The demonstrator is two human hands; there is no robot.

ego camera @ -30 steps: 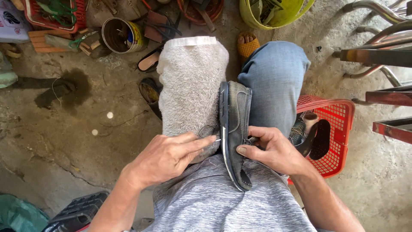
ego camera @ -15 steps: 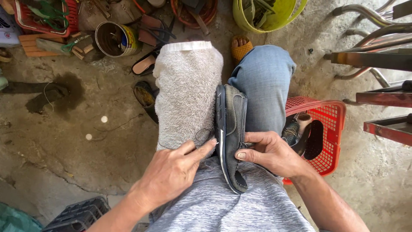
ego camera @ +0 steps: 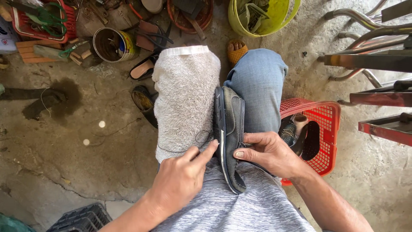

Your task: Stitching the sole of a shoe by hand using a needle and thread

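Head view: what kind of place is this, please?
Probably a small shoe-repair spot on a bare concrete floor: a dark shoe held on the lap, loose sandals, and a red basket of supplies.

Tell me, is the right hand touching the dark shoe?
Touching. The head view shows the right hand gripping the dark shoe held edge-up between the knees, thumb pressed flat on its upper, no gap visible.

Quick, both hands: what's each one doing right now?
Left hand: fingers pinched at the shoe sole edge, by the dark thread.
Right hand: gripping the shoe.
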